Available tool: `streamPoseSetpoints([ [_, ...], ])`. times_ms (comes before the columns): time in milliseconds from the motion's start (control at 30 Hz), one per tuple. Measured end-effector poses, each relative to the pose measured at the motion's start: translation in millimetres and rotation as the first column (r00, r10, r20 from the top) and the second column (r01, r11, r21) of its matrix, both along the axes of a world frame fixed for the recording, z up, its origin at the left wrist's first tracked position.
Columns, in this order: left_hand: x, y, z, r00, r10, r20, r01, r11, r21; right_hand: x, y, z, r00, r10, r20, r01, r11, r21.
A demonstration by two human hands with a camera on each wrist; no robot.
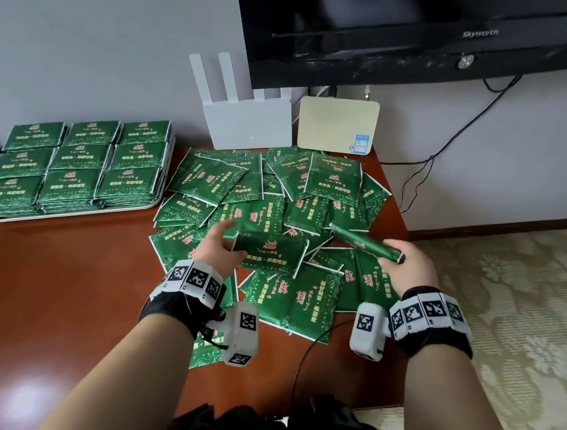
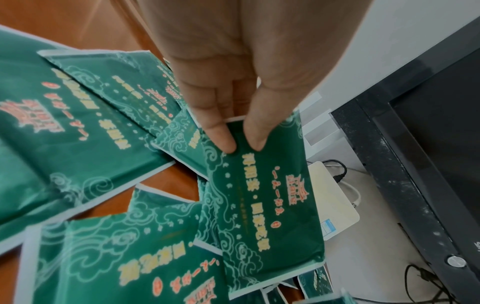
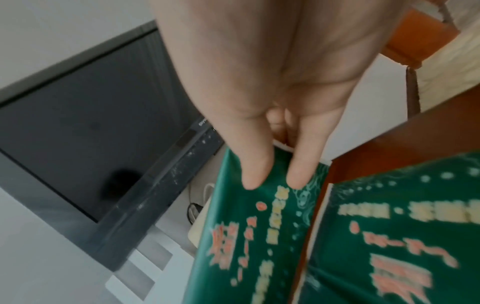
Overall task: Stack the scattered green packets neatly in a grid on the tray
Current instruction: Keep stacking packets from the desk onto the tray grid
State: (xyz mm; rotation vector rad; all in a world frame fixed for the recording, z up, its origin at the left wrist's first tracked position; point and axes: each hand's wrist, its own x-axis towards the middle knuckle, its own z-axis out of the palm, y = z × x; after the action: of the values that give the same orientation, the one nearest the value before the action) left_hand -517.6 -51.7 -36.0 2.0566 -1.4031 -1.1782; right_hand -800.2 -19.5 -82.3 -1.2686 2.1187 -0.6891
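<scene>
The left hand (image 1: 215, 248) pinches one green packet (image 1: 273, 254) by its edge – its grip narrow, thumb on top – just above the scattered pile (image 1: 274, 195) on the counter (image 1: 62, 280). The right hand (image 1: 408, 266) grips another packet (image 1: 366, 242) edge-on. The tray (image 1: 74, 212), well left, carries a three-by-three grid of stacks (image 1: 77, 162).

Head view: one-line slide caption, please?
Each hand, left hand and right hand, lifts a green packet above the pile.

Grey wall (image 1: 79, 44), reddish wooden table (image 1: 62, 280) — black television (image 1: 413, 21), white router (image 1: 248, 123), patterned floor (image 1: 524, 315).
</scene>
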Motion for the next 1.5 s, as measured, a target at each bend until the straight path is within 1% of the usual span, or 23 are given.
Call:
streamPoseSetpoints([
  [67,1,-1,1,0.997,-0.051,0.058,0.051,0.999,0.013,-2,2,9,0.998,0.065,0.019,-0.064,0.997,-0.049],
  [133,2,-2,-1,0.996,-0.041,0.073,0.04,0.999,0.012,-3,3,17,0.991,0.125,0.051,-0.121,0.99,-0.07],
  [200,4,-4,-4,0.996,-0.028,0.087,0.028,1.0,-0.001,-3,0,17,0.988,0.146,0.059,-0.14,0.987,-0.082],
  [300,8,-6,-8,0.991,-0.033,0.13,0.032,0.999,0.016,2,-3,3,0.986,0.164,-0.025,-0.164,0.986,0.025],
  [333,9,-6,-9,0.989,-0.043,0.144,0.04,0.999,0.022,3,-4,-4,0.985,0.167,-0.042,-0.166,0.986,0.035],
  [400,10,-7,-12,0.984,-0.075,0.161,0.071,0.997,0.029,4,-5,-12,0.987,0.161,-0.02,-0.161,0.987,0.016],
  [500,10,-8,-17,0.987,-0.088,0.134,0.085,0.996,0.029,8,-5,-13,0.99,0.132,0.055,-0.134,0.99,0.038],
  [567,10,-8,-20,0.99,-0.091,0.112,0.089,0.996,0.023,9,-7,-13,0.991,0.102,0.085,-0.101,0.995,-0.02],
  [667,10,-8,-23,0.986,-0.148,0.071,0.147,0.989,0.007,9,-9,-13,0.991,0.073,0.109,-0.065,0.995,-0.07],
  [767,9,-9,-24,0.979,-0.199,0.046,0.198,0.98,0.035,11,-9,-16,0.986,0.077,0.145,-0.074,0.997,-0.022],
  [867,9,-10,-29,0.968,-0.237,0.087,0.23,0.969,0.088,16,-9,-17,0.989,0.093,0.114,-0.102,0.992,0.074],
  [933,9,-13,-30,0.969,-0.229,0.096,0.22,0.971,0.097,16,-9,-18,0.991,0.067,0.113,-0.076,0.995,0.072],
  [967,10,-14,-28,0.97,-0.223,0.097,0.214,0.972,0.099,16,-8,-17,0.991,0.048,0.124,-0.054,0.997,0.047],
  [1033,14,-18,-23,0.974,-0.204,0.097,0.194,0.976,0.097,15,-7,-11,0.989,0.011,0.15,-0.01,1.0,-0.012],
  [1167,32,-28,-7,0.982,-0.162,0.093,0.156,0.986,0.06,21,-10,18,0.985,0.004,0.173,0.014,0.995,-0.101],
  [1267,55,-36,6,0.989,-0.147,0.025,0.146,0.989,0.022,35,-21,43,0.979,-0.01,0.202,0.047,0.983,-0.179],
  [1400,99,-49,25,0.993,-0.121,-0.004,0.121,0.992,-0.02,67,-43,76,0.963,0.022,0.269,0.053,0.962,-0.269],
  [1500,140,-57,37,0.992,-0.111,-0.052,0.11,0.994,-0.019,108,-58,98,0.967,0.087,0.238,-0.01,0.951,-0.309],
])
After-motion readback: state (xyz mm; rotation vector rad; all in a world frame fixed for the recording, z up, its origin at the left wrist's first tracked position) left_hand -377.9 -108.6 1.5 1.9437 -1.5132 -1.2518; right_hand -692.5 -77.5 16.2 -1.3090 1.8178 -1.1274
